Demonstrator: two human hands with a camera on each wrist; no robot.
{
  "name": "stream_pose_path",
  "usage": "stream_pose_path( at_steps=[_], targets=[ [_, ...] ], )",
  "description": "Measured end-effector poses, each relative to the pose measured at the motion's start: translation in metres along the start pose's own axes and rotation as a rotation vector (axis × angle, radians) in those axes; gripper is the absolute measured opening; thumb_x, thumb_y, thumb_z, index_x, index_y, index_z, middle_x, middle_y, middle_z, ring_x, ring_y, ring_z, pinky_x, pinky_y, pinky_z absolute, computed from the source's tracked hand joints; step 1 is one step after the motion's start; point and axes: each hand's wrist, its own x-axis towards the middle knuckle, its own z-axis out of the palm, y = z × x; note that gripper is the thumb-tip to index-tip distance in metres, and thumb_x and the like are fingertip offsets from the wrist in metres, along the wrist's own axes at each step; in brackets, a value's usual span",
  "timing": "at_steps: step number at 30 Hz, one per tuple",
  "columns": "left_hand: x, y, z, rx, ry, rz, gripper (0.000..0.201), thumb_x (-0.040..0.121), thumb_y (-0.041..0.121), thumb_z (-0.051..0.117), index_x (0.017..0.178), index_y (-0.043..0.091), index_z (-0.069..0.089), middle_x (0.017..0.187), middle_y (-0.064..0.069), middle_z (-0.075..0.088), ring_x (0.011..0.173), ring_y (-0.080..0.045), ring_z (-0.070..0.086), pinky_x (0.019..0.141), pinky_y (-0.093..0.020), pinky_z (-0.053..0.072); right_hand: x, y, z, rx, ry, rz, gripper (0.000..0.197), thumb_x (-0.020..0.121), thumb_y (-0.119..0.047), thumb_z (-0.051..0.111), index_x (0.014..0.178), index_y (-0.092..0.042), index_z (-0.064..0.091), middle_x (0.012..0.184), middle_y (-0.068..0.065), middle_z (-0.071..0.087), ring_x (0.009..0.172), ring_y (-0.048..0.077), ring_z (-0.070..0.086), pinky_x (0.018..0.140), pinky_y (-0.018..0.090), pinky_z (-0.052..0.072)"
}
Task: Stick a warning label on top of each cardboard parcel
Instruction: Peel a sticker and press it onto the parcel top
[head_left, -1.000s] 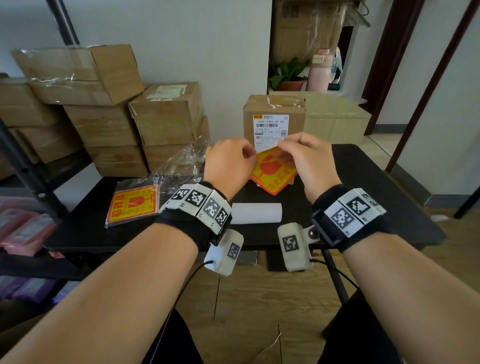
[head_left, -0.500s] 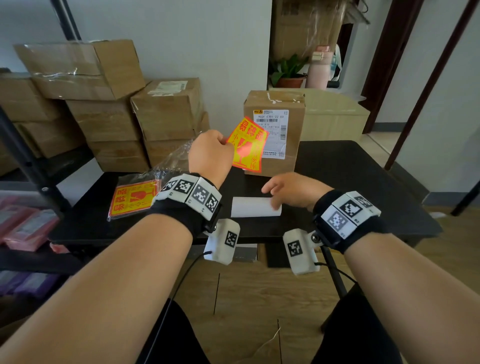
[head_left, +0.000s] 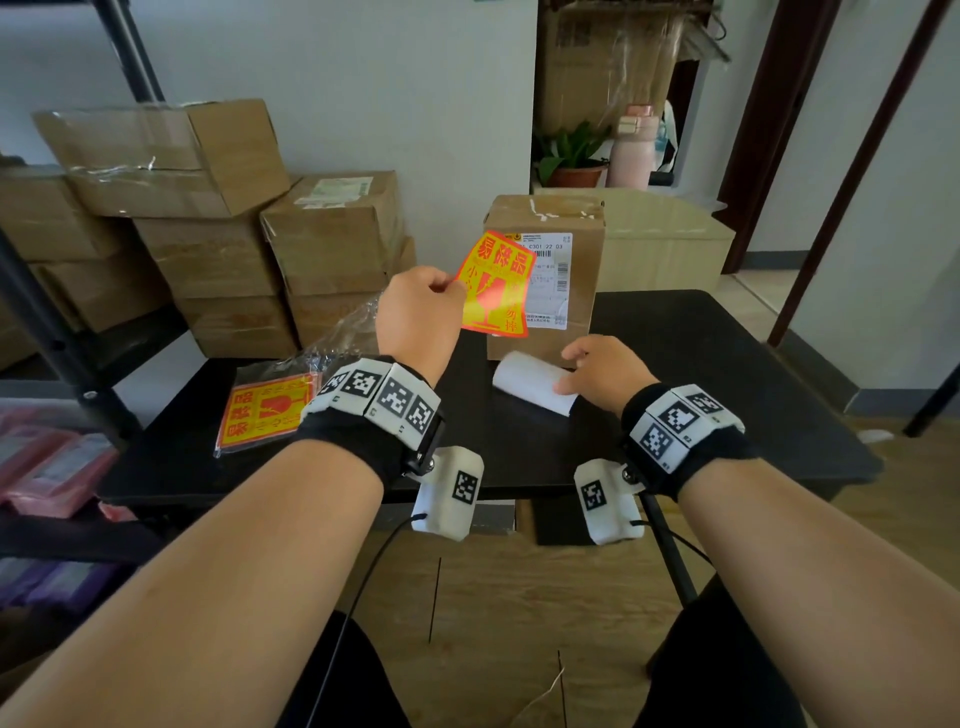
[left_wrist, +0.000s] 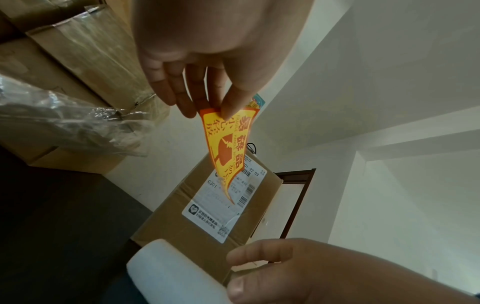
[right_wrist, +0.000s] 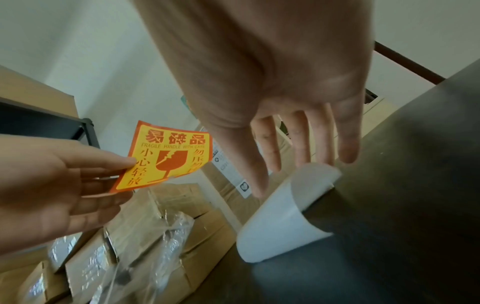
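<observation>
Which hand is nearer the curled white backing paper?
Right. The right hand rests its fingers on the backing paper; the left hand is raised beside it, pinching the warning label.

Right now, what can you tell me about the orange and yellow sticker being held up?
The warning sticker is a thin, bendy square, yellow inside an orange-red border, with red Chinese characters, the words "FRAGILE HANDLE WITH CARE" and a cracked-glass symbol. The left hand pinches one corner, holding it in the air in front of the cardboard parcel. Its free lower edge curls. Nothing else touches it.

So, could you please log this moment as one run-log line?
left hand: pinches warning label | right hand: open, on curled white backing paper | parcel: top unlabelled
</observation>
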Motion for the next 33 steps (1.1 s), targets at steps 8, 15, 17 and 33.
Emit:
stream_pose_path(
  at_steps=[8,15,17,33],
  targets=[
    [0.014,0.013,0.004,-0.276,-0.083,-0.174,0.017,0.084,0.025,0.067,0.075,0.011,0.072,0.066,-0.003,0.064,0.065,-0.018,0.059,0.068,-0.031,0.049,-0.002,-0.028,-0.023,0.451,0.312,-0.198,0.026,0.095,-0.032,0.055,0.111,-0.015,0.067,0.107,0.000,0.069,0.098,0.012,0.063,0.081,0.026,0.049],
    [0.031,0.029,0.008,-0.502,-0.210,-0.295,0.007,0.090,0.019,0.066,0.089,0.012,0.068,0.090,-0.003,0.072,0.079,-0.006,0.065,0.066,-0.019,0.046,0.009,-0.049,-0.039,0.518,0.396,-0.225,0.018,0.089,-0.027,0.068,0.101,-0.018,0.058,0.101,-0.001,0.066,0.092,0.013,0.064,0.075,0.027,0.052],
    [0.038,0.033,0.011,-0.511,-0.212,-0.309,0.012,0.090,0.021,0.067,0.095,0.012,0.069,0.097,-0.005,0.072,0.090,-0.014,0.066,0.069,-0.023,0.045,0.016,-0.052,-0.043,0.571,0.437,-0.222,0.016,0.086,-0.021,0.071,0.092,-0.020,0.057,0.094,0.003,0.069,0.088,0.016,0.068,0.081,0.035,0.056],
    [0.109,0.061,0.031,-0.234,-0.096,-0.112,0.040,0.083,0.029,0.074,0.054,0.013,0.051,0.059,0.001,0.053,0.070,-0.021,0.054,0.073,-0.033,0.047,0.058,-0.079,-0.080,0.623,0.557,-0.270,0.029,0.083,-0.014,0.072,0.086,-0.026,0.047,0.098,0.008,0.067,0.090,0.020,0.068,0.084,0.041,0.056]
  ],
)
